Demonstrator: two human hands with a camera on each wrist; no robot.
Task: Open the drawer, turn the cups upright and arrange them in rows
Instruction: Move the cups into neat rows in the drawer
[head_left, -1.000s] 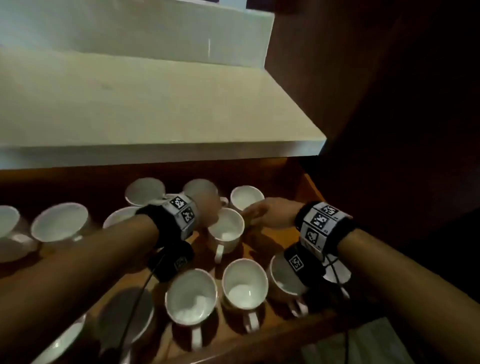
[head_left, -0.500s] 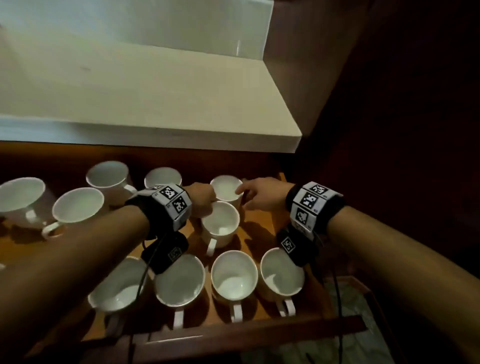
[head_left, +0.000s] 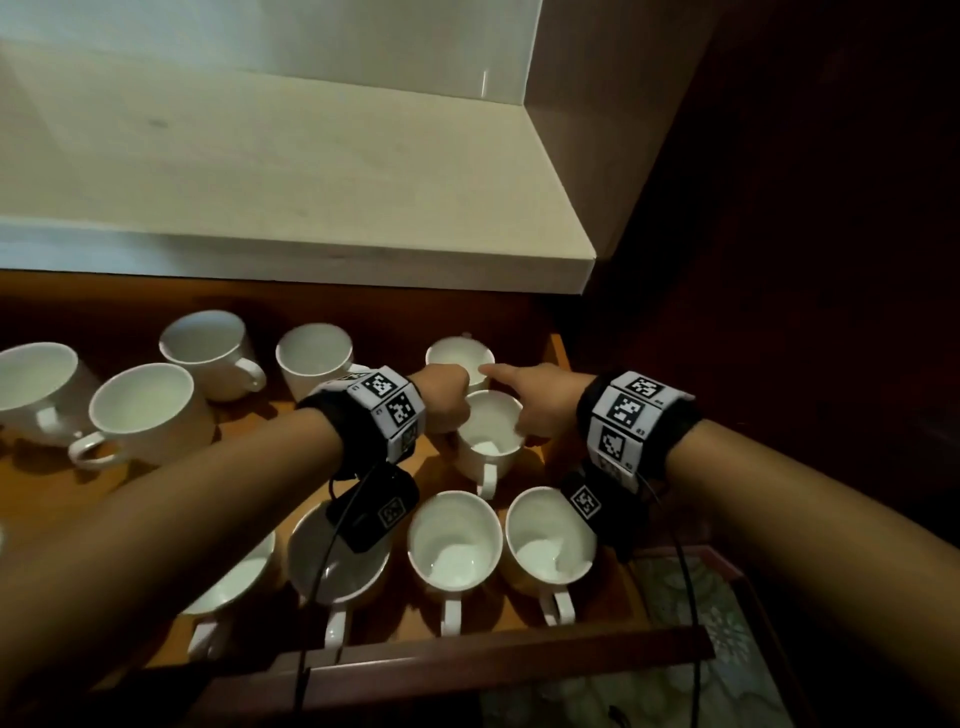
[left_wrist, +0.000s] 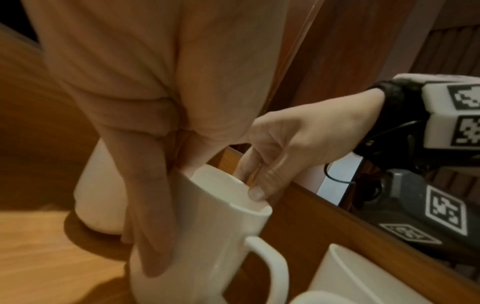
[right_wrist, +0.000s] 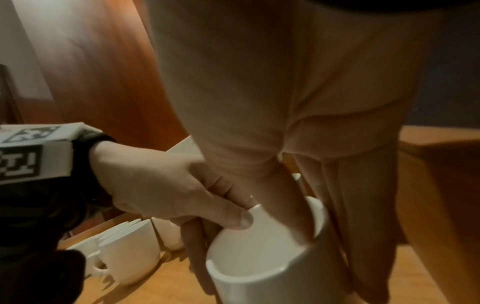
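Note:
Several white cups stand upright in the open wooden drawer (head_left: 467, 670). Both hands hold one cup (head_left: 491, 431) in the middle right, its handle pointing toward me. My left hand (head_left: 452, 415) pinches its left rim, thumb (right_wrist: 241, 218) at the edge and fingers (left_wrist: 153, 236) down the outer wall. My right hand (head_left: 524, 426) pinches the right rim, thumb (left_wrist: 257, 191) inside the cup (left_wrist: 207, 226). Just behind it stands another cup (head_left: 460, 358). A front row of cups (head_left: 454, 540) runs along the drawer's front rail.
More upright cups (head_left: 314, 353) (head_left: 143, 410) are scattered at the back left of the drawer. A pale countertop (head_left: 260, 182) overhangs the drawer's back. The drawer's right wall (head_left: 556, 353) is close to my right hand. Patterned floor (head_left: 675, 675) shows at the lower right.
My right hand has come down from beside the back cup onto the right rim of the middle cup. That cup now stands slightly further right. My left hand has kept its hold.

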